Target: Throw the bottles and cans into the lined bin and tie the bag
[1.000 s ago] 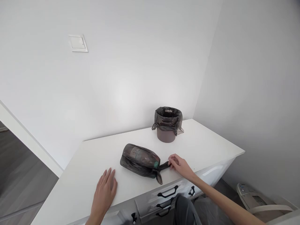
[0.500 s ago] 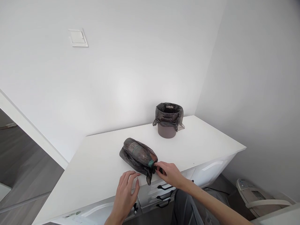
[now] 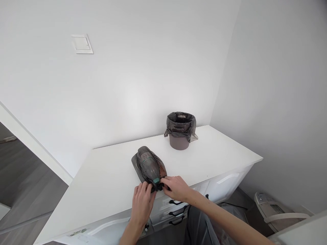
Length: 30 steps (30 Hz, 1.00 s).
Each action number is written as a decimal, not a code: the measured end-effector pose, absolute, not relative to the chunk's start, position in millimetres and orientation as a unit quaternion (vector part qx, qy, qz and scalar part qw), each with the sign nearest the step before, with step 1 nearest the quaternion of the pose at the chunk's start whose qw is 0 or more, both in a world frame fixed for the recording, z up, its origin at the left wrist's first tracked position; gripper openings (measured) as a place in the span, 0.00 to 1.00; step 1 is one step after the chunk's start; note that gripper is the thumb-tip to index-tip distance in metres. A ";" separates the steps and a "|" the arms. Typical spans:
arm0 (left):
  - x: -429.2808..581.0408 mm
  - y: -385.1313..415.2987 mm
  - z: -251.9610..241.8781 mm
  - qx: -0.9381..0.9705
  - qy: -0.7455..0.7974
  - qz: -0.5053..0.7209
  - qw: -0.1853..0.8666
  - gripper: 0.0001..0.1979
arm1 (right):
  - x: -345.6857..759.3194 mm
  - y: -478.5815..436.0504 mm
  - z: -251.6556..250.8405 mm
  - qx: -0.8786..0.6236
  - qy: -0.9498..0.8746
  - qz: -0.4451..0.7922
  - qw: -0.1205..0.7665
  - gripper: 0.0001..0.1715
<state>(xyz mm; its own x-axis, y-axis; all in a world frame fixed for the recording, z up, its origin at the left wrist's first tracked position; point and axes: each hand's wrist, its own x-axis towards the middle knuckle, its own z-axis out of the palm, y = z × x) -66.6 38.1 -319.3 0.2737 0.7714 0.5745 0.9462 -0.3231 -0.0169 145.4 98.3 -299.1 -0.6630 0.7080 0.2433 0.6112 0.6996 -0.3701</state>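
White wall point(image 3: 153, 68) is backing rectangular white tabletop point(image 3: 204, 160); round brown bin point(image 3: 179, 143), black-lined, is standing rear. Translucent black plastic bag point(image 3: 148, 165), green-capped bottle point(image 3: 151, 168) inside, is lying at front edge. Left hand point(image 3: 142, 200) is now joining right hand point(image 3: 177, 188), both pinching the bag's gathered neck point(image 3: 159, 186), so work is turning two-handed.

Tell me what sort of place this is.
Probably a room in a home: a white cabinet with black handles, a light switch on the wall, and a bin lined with a dark bag.
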 end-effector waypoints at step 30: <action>-85.7 43.2 -221.1 -0.590 -0.655 -0.473 -0.016 0.07 | 174.0 69.5 -229.7 -0.313 -0.439 0.597 0.594 0.21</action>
